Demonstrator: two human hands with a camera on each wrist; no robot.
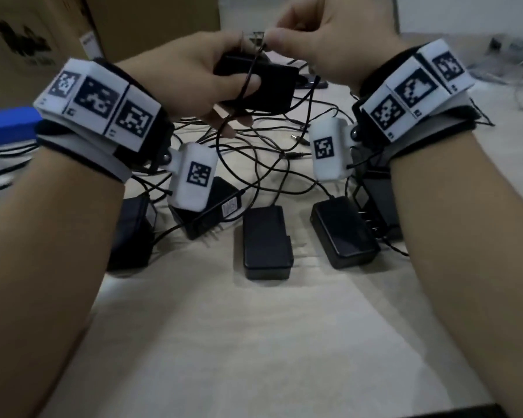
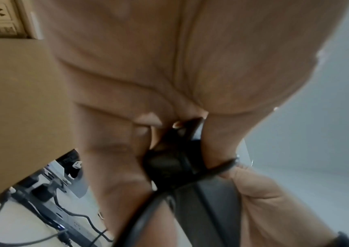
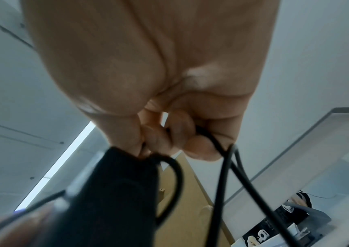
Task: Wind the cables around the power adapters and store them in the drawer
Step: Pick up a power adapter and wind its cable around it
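My left hand [image 1: 224, 82] grips a black power adapter [image 1: 272, 82] held up above the table, its prongs pointing away. A thin black cable [image 1: 248, 76] runs across that adapter and over my left fingers. My right hand [image 1: 287, 40] pinches this cable just above the adapter's top. In the left wrist view the adapter [image 2: 169, 163] sits between my fingers with the cable [image 2: 218, 168] crossing it. From the right wrist, the cable [image 3: 228, 167] hangs in loops from my curled fingers [image 3: 169, 135] beside the adapter [image 3: 116, 192].
Several more black adapters lie on the pale table [image 1: 254, 342], among them one at centre [image 1: 266, 242] and one to its right [image 1: 344, 230], with tangled cables [image 1: 272, 158] behind them. Cardboard boxes [image 1: 43, 31] stand at the back left. A blue object [image 1: 9, 125] lies far left.
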